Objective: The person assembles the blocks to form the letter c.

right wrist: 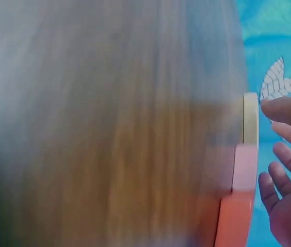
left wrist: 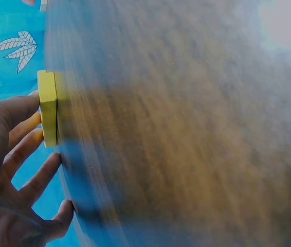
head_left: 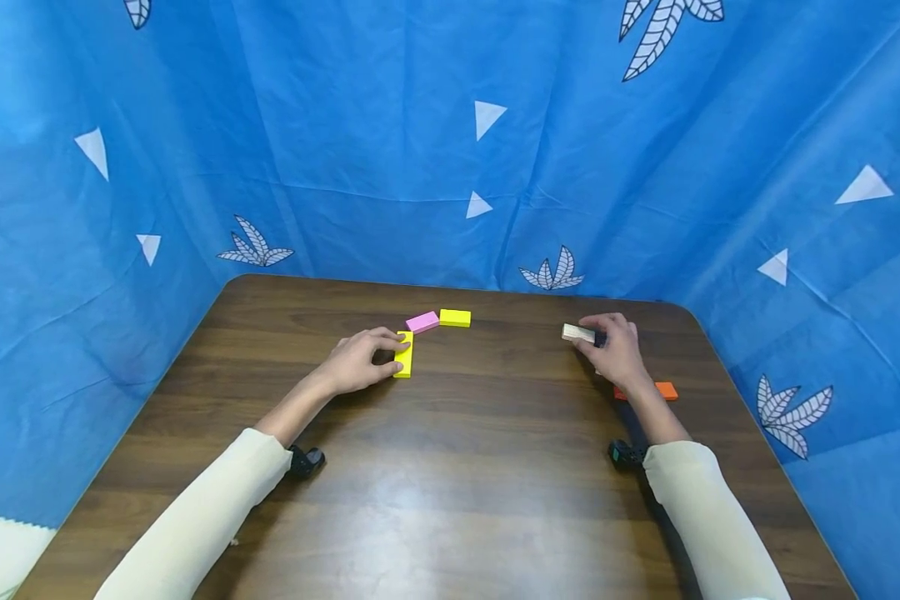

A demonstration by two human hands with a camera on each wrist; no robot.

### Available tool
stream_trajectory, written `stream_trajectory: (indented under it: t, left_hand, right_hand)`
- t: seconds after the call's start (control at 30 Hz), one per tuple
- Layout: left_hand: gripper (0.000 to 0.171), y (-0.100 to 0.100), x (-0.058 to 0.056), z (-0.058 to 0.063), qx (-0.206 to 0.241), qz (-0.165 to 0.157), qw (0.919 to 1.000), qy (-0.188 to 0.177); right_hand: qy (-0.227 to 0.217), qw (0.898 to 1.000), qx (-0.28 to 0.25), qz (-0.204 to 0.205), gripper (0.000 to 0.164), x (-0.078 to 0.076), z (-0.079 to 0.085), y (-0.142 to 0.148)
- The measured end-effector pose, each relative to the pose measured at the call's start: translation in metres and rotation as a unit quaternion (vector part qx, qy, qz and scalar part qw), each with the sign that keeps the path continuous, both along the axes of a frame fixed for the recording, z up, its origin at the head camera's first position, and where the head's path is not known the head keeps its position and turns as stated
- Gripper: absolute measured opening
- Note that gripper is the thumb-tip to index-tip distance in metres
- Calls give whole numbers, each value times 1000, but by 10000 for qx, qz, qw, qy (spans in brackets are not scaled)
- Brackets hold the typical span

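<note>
My left hand (head_left: 358, 360) pinches a yellow block (head_left: 403, 367) lying lengthwise toward me, thumb at its near end and fingertips at its far end. In the left wrist view that yellow block (left wrist: 49, 110) lies on the table, the other fingers spread beside it. A pink block (head_left: 422, 322) and a second yellow block (head_left: 455, 318) adjoin its far end. Over on the right, my right hand (head_left: 617, 350) pinches a cream block (head_left: 576, 333) between thumb and finger. In the right wrist view the cream block (right wrist: 251, 118) stands near a pink block (right wrist: 245, 169) and an orange block (right wrist: 236, 216).
The brown wooden table (head_left: 480, 467) has a blue patterned curtain (head_left: 390, 150) along its back and sides. Beneath the right forearm, the orange block (head_left: 666, 391) lies next to a redder piece (head_left: 619, 392), partly hidden. Small dark devices sit at both wrists.
</note>
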State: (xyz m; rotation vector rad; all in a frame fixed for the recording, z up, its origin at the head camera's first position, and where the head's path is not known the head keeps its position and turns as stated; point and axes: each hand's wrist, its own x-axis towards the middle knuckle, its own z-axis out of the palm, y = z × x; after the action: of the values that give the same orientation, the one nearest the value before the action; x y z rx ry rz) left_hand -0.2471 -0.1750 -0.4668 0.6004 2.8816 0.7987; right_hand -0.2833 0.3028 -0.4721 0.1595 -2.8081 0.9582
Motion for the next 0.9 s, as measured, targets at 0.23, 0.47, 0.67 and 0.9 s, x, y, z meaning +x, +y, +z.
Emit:
stream_trajectory:
  t: [0.23,0.47,0.67,0.9]
  left_hand:
    - [44,-1,0,-1,-3,11,10000,-14]
    - [44,1,0,-1,26,8,10000,16]
    - [44,1,0,0,42,-45,10000,62]
    - [44,1,0,0,-17,-6,10000,64]
  right_hand:
    - [-63,9999,138,-53,42,7,-1,13]
    - [-130,9999,65,-17,41,4,-1,17]
    - [-107,9998,188,-20,38,0,2,16]
    - [-312,9992,236,-59,39,-1,1,14]
